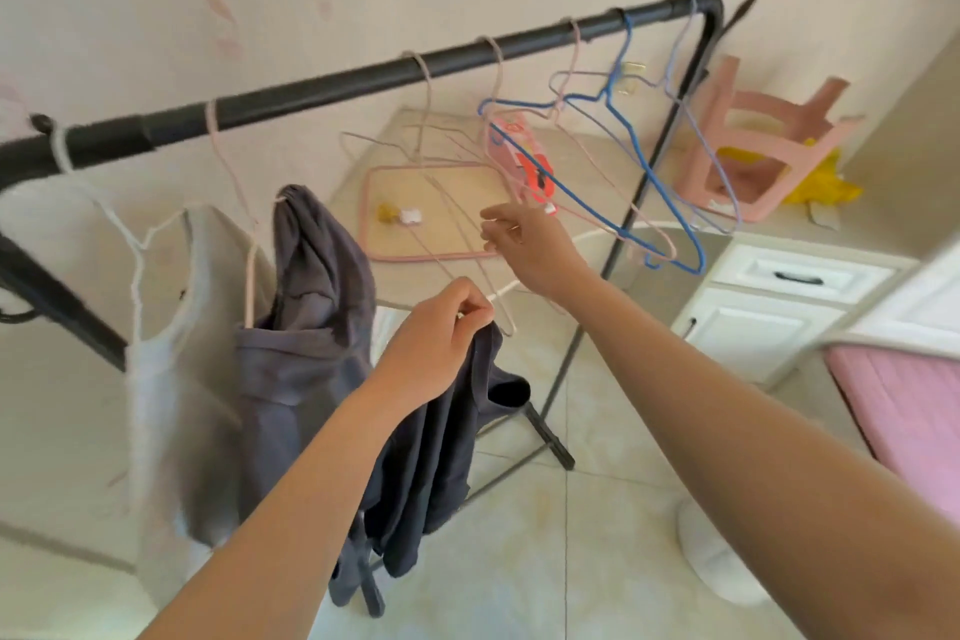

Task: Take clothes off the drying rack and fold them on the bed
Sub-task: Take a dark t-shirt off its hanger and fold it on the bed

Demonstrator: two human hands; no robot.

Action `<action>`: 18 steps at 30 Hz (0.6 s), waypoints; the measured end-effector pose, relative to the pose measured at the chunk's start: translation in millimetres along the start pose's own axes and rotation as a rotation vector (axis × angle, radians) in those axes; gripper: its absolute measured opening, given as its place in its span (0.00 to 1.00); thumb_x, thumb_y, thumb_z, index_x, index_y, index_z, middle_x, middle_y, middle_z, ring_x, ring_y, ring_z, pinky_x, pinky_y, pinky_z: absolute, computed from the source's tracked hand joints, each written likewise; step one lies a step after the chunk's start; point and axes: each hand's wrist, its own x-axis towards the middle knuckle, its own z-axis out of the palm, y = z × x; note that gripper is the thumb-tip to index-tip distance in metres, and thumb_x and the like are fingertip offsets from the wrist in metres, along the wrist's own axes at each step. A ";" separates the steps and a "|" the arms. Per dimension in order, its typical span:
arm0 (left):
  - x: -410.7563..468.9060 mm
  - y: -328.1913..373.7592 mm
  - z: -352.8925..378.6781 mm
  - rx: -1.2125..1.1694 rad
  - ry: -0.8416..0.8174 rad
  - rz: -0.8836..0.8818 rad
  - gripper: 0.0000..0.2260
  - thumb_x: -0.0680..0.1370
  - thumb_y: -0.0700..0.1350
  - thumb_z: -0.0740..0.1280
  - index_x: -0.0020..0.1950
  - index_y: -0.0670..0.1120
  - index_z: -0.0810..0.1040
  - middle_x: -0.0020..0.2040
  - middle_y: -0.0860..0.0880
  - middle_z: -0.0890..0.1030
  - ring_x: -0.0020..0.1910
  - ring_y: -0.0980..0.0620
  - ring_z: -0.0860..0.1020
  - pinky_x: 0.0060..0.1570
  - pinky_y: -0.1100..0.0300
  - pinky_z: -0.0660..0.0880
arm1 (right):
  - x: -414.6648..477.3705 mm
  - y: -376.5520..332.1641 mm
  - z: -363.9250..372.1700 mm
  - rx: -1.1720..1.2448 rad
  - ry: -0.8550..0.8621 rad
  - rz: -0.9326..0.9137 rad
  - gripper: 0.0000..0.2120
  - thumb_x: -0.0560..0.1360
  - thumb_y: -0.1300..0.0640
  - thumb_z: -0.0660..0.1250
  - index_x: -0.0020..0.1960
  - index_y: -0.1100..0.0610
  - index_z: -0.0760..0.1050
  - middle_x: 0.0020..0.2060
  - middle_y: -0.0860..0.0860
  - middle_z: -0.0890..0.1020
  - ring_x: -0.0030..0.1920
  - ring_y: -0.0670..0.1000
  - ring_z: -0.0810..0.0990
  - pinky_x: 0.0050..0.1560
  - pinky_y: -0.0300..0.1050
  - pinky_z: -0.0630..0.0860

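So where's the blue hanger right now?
Head view, right side: the blue hanger hangs empty near the right end of the black rail, between a pink hanger and a lilac hanger.

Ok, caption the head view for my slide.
Left hand pinches a dark garment, right hand holds a white hanger, beside the drying rack.

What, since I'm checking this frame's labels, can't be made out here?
Head view:
- Type of dark garment: bunched under the left hand.
- Which hanger the right hand pinches: wires overlap.
- White garment: motion-blurred.
- Bed: cut by the right edge.
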 end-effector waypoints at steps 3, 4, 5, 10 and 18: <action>5.6 22.7 28.9 -0.039 -0.088 0.061 0.05 0.82 0.46 0.61 0.47 0.50 0.73 0.41 0.57 0.78 0.33 0.63 0.73 0.36 0.67 0.66 | -46.0 33.9 -26.4 0.145 0.077 0.011 0.08 0.79 0.61 0.64 0.55 0.55 0.79 0.43 0.52 0.85 0.45 0.50 0.84 0.55 0.48 0.79; 8.1 34.4 41.4 -0.048 -0.121 0.091 0.05 0.82 0.46 0.61 0.46 0.51 0.72 0.41 0.57 0.78 0.33 0.63 0.73 0.36 0.68 0.66 | -64.9 46.3 -39.1 0.167 0.122 0.017 0.08 0.78 0.63 0.65 0.52 0.54 0.79 0.41 0.52 0.85 0.44 0.50 0.84 0.53 0.47 0.80; 9.1 43.5 49.7 -0.051 -0.141 0.112 0.06 0.82 0.46 0.61 0.45 0.53 0.72 0.42 0.58 0.78 0.35 0.64 0.74 0.37 0.69 0.67 | -80.8 54.5 -47.6 0.178 0.149 0.019 0.09 0.77 0.65 0.65 0.50 0.53 0.79 0.40 0.51 0.85 0.42 0.49 0.84 0.52 0.45 0.80; 13.8 96.2 109.5 -0.091 -0.255 0.205 0.09 0.80 0.45 0.63 0.42 0.58 0.72 0.41 0.59 0.79 0.41 0.60 0.77 0.45 0.67 0.70 | -169.2 121.5 -99.2 0.102 0.193 0.199 0.18 0.73 0.69 0.58 0.51 0.52 0.80 0.41 0.47 0.84 0.43 0.46 0.83 0.52 0.42 0.78; -8.2 201.5 221.4 -0.099 -0.404 0.337 0.07 0.80 0.45 0.64 0.44 0.55 0.73 0.45 0.56 0.81 0.46 0.61 0.78 0.49 0.68 0.71 | -346.7 272.7 -174.9 -0.182 0.049 0.613 0.25 0.73 0.72 0.57 0.64 0.52 0.75 0.58 0.51 0.80 0.58 0.52 0.78 0.61 0.48 0.75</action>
